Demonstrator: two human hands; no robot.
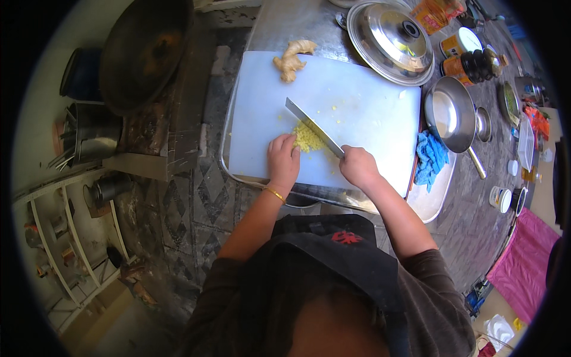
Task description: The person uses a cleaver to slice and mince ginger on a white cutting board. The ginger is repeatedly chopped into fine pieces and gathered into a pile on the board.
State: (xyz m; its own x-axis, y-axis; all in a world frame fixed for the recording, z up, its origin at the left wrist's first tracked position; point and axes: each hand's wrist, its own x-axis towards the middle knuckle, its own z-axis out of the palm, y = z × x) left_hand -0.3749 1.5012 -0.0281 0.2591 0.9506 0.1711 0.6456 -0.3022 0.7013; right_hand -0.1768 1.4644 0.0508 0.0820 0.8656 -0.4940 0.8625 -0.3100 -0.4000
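Note:
My right hand (359, 166) is closed around the handle of a cleaver (314, 127), whose long blade slants up and to the left over a white plastic cutting board (379, 116). Against the blade lies a small heap of finely chopped yellow ginger (308, 139), with a few bits scattered around it. At the heap's left edge rests my left hand (283, 158), fingers bent and fingertips by the pieces; whether it pinches any of them I cannot tell. An unpeeled ginger root (292, 60) lies across the board's far edge.
A steel lid (390, 40) overlaps the board's far right corner. Right of the board are a blue cloth (430, 158), a steel saucepan (449, 115) and several jars. The board sits on a metal tray (430, 201). A large wok (145, 53) stands over a stove at left.

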